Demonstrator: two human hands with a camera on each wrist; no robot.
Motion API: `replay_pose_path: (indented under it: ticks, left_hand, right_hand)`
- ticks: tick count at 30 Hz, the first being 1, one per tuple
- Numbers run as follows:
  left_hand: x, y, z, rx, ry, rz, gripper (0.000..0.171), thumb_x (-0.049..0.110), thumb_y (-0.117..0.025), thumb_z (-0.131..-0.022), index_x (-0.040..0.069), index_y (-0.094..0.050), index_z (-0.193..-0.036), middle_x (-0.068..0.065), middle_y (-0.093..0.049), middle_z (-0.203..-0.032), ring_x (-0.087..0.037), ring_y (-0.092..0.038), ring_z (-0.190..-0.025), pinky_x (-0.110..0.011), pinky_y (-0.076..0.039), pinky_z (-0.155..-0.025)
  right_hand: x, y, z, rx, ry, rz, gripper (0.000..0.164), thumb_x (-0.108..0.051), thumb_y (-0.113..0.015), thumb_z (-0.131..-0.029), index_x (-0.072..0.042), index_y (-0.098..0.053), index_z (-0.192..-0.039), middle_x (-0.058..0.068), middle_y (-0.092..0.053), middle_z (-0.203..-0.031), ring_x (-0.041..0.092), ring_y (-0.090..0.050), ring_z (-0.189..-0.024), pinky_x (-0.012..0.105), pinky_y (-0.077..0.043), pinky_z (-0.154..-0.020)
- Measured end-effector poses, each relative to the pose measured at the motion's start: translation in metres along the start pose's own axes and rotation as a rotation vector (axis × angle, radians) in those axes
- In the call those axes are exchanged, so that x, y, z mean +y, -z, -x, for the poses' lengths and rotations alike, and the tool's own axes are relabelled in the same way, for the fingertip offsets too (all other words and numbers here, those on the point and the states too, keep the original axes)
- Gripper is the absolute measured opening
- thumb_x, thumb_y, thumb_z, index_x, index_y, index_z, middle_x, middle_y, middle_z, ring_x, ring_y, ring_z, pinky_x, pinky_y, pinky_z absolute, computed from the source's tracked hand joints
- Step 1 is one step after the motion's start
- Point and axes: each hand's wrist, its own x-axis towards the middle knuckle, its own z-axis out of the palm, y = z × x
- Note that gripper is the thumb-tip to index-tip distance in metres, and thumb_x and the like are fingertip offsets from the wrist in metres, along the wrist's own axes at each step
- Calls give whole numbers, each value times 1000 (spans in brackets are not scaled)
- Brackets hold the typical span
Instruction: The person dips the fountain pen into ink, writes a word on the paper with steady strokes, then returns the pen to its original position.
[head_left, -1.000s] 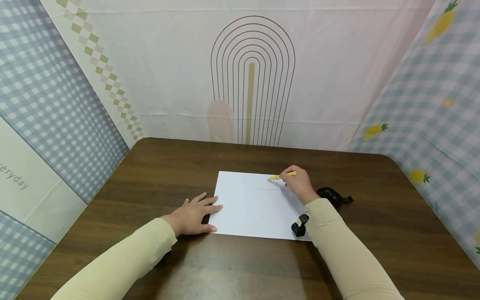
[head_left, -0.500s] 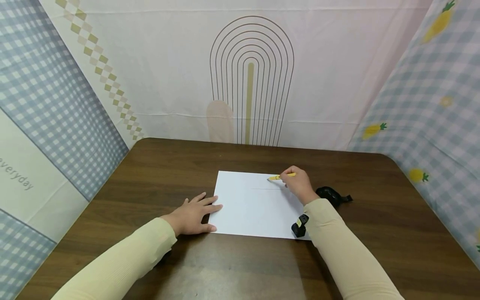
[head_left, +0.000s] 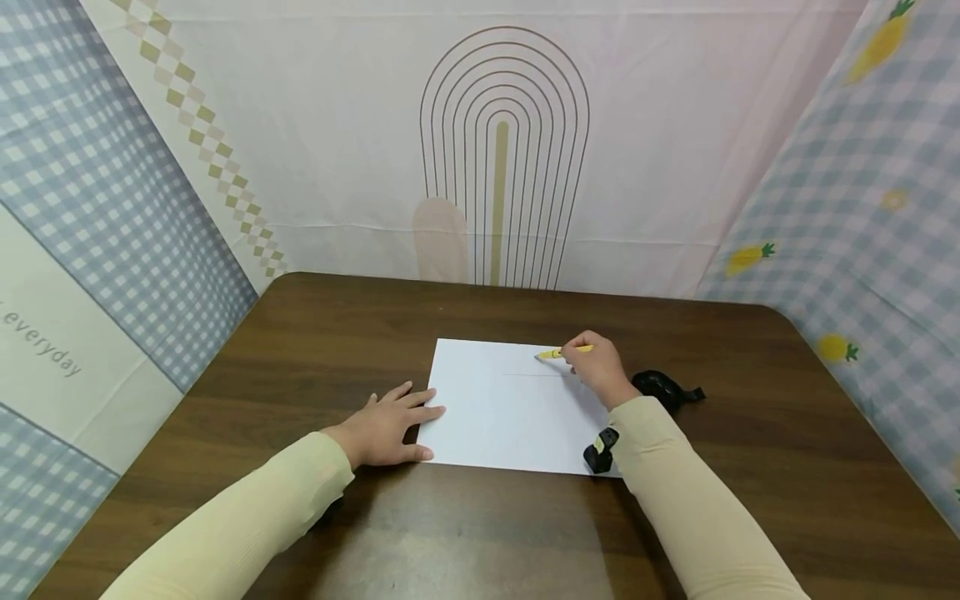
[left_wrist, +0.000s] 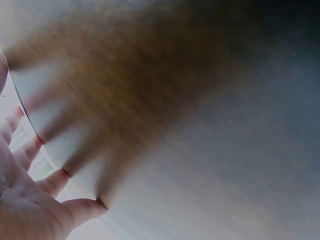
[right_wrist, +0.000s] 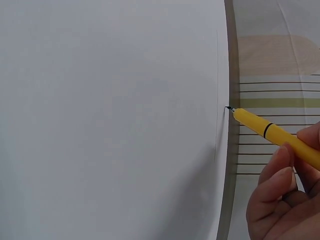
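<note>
A white sheet of paper (head_left: pixel 495 417) lies on the dark wooden table. My left hand (head_left: pixel 386 429) rests flat at its left edge, fingers spread, fingertips and thumb touching the sheet; the left wrist view shows those fingertips, such as the thumb (left_wrist: pixel 85 210), against it. Over the upper right part of the paper, my right hand (head_left: pixel 592 364) pinches a yellow pen (right_wrist: pixel 270 131) with a black ring and a dark pointed nib. The nib sits right at the sheet near its far edge. A thin straight line (head_left: pixel 532 375) runs across the paper just below, partly behind the hand.
A black rounded object with a narrow tail (head_left: pixel 658 387) lies on the table (head_left: pixel 735 433) right of my right wrist. A small black camera (head_left: pixel 600 454) on that wrist overlaps the paper's lower right corner. Patterned cloth (head_left: pixel 337 150) hangs behind the table.
The head view has tilted very slightly, so the scene sits a little higher. Both hands, the pen and the paper keep their places.
</note>
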Motion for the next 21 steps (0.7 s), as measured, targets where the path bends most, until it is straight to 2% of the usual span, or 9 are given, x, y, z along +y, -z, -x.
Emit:
replay_pose_path:
  ticks: [21]
  left_hand:
    - [2,2,1,-3,0,-5,66,47,-66,-89,22,-44,-147,-6,-28,-157,-41,-17,-145,-74,-20,-102]
  right_hand:
    - [2,3,9,-8,-11,10,18,-25,-55,-95,-8,-59,-99,11,-60,-102,24,-52,-83,29,-43,-67]
